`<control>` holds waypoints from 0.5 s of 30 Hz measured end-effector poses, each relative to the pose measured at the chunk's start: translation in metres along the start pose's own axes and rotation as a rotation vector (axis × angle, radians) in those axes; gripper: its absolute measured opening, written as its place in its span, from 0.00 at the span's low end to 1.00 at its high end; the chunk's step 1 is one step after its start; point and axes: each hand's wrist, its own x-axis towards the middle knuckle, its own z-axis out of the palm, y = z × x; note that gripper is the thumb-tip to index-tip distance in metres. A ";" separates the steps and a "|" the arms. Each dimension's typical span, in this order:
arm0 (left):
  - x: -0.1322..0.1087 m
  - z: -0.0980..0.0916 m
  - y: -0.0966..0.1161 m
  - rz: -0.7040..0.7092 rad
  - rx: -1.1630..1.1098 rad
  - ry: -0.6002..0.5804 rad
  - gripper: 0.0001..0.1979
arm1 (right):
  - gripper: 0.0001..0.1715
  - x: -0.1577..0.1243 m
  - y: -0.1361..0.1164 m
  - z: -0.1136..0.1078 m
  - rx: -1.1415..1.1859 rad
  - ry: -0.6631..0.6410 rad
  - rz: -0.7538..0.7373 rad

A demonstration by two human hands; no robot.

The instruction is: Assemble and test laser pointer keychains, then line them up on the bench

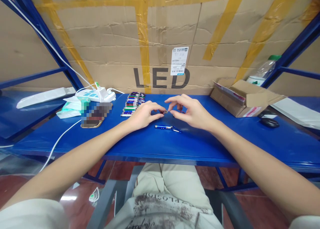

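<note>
Above the middle of the blue table, my left hand (146, 115) pinches a small shiny metal piece (165, 112) between thumb and forefinger; its exact kind is too small to tell. My right hand (188, 110) meets it from the other side, its thumb and a bent finger closed at the piece, the forefinger reaching over. Just below the hands lies a blue keychain penlight (163, 127) with a blue carabiner clip (176, 129) at its right end. A row of similar penlights (130, 108) in several colours lies beside my left hand, partly covered by it.
On the left are a power strip (96, 94) with white cables, a green-and-white packet (72, 107) and a pixelated object (96, 115). An open cardboard box (246, 97), a black mouse (269, 122) and a plastic bottle (263, 70) stand right. A large taped carton (105, 48) closes off the back.
</note>
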 end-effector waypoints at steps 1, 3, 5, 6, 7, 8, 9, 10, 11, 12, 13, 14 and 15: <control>0.000 0.000 0.000 0.002 0.001 0.000 0.09 | 0.21 0.000 -0.001 0.000 0.000 -0.001 -0.003; 0.000 0.000 0.001 -0.001 -0.002 0.002 0.09 | 0.21 0.000 -0.003 -0.001 -0.005 -0.007 -0.016; 0.001 -0.001 0.002 -0.022 -0.017 0.006 0.09 | 0.21 0.000 -0.005 -0.001 -0.019 -0.024 -0.036; 0.001 -0.001 0.003 -0.041 -0.034 0.007 0.09 | 0.21 0.000 -0.006 -0.001 -0.028 -0.037 -0.047; 0.001 -0.001 0.003 -0.063 -0.063 0.006 0.09 | 0.21 0.000 -0.006 0.000 -0.036 -0.050 -0.057; 0.002 -0.001 0.004 -0.085 -0.103 -0.002 0.09 | 0.22 0.000 -0.006 0.000 -0.047 -0.061 -0.065; 0.002 0.000 0.005 -0.106 -0.152 -0.015 0.10 | 0.22 0.000 -0.006 0.000 -0.058 -0.068 -0.069; 0.002 0.000 0.005 -0.122 -0.201 -0.028 0.10 | 0.22 0.000 -0.005 0.001 -0.069 -0.070 -0.071; 0.002 0.000 0.006 -0.134 -0.242 -0.038 0.11 | 0.23 0.000 -0.005 0.001 -0.080 -0.071 -0.071; 0.002 0.001 0.006 -0.141 -0.267 -0.041 0.11 | 0.23 0.000 -0.005 0.002 -0.090 -0.071 -0.070; 0.002 0.002 0.007 -0.143 -0.276 -0.039 0.11 | 0.23 0.000 -0.005 0.002 -0.097 -0.071 -0.067; 0.002 0.002 0.007 -0.141 -0.269 -0.031 0.11 | 0.23 0.000 -0.005 0.002 -0.102 -0.069 -0.063; 0.001 0.003 0.007 -0.135 -0.252 -0.022 0.11 | 0.23 0.001 -0.005 0.003 -0.104 -0.071 -0.059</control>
